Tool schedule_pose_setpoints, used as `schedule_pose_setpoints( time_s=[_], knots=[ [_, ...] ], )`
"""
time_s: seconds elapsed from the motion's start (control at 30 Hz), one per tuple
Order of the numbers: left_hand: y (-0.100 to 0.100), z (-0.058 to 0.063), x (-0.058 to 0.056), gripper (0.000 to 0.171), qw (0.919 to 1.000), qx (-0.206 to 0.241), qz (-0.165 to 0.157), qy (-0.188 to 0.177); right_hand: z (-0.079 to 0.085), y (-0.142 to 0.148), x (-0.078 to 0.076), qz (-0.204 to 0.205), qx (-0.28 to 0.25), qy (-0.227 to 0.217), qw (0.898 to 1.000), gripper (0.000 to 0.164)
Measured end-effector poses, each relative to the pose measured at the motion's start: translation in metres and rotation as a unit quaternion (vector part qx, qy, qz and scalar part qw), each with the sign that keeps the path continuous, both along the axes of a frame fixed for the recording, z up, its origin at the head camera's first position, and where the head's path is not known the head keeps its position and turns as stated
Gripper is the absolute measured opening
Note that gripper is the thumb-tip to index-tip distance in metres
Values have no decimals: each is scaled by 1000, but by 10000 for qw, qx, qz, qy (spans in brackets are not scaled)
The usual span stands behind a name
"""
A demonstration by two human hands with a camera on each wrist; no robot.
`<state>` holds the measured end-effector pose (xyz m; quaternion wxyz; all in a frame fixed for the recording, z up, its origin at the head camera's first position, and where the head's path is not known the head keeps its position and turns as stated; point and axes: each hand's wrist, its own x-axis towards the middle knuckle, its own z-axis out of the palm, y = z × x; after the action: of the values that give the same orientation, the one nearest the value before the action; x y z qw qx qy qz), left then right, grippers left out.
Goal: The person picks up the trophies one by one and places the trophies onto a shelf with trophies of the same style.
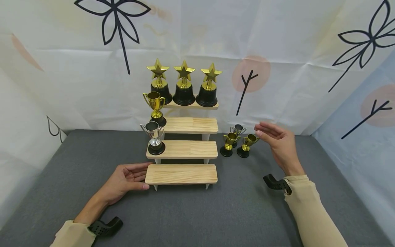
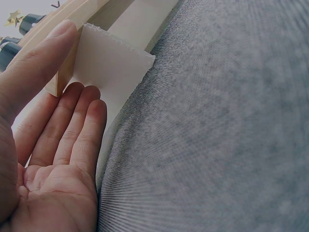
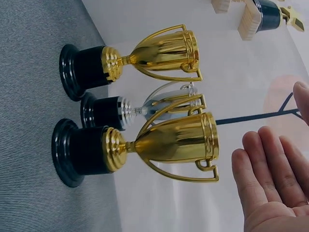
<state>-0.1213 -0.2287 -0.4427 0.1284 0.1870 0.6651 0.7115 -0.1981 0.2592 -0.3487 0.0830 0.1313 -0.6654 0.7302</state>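
My left hand [image 1: 124,181] is at the left end of the lowest step of a wooden display stand [image 1: 182,174], fingers extended and thumb apart. In the left wrist view its fingertips meet the step's corner and the white support [image 2: 108,63]. My right hand [image 1: 279,145] hovers, holding nothing, just right of a small gold trophy cup [image 1: 246,146]. Beside that cup stand another gold trophy cup [image 1: 228,145] and, partly hidden behind, a silver one [image 1: 238,129]. In the right wrist view the fingers [image 3: 275,164] are straight, apart from the cups' rims.
Three star trophies [image 1: 184,92] line the stand's top step. A gold cup [image 1: 156,103] and, one step lower, a silver cup [image 1: 155,137] stand at its left end. Behind the grey tabletop [image 1: 191,216] hangs a white patterned cloth [image 1: 287,31].
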Motion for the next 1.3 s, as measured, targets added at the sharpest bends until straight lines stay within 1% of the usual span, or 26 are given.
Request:
schedule_pose_setpoints(
  time_s=[0.33, 0.63, 0.8, 1.0, 1.13, 1.3],
  knots=[
    [1, -1, -1, 74, 9999, 113, -60, 30, -12, 5, 4, -187, -45, -47, 9998, 38],
    [0, -1, 0, 74, 9999, 108, -51, 5, -17, 8, 5, -338, 18, -57, 9994, 40],
    [0, -2, 0, 74, 9999, 122, -63, 11, -21, 7, 4, -364, 48, -97, 9993, 43],
    [0, -2, -1, 74, 9997, 207, -110, 61, -25, 6, 2, -328, 65, -113, 9994, 41],
    [0, -2, -1, 73, 9995, 269, -159, 58, -28, 6, 1, -282, 85, -157, 9994, 43],
    [-1, -1, 0, 73, 9998, 161, -108, -2, -31, 6, 0, -254, 192, -220, 9993, 47]
  ],
)
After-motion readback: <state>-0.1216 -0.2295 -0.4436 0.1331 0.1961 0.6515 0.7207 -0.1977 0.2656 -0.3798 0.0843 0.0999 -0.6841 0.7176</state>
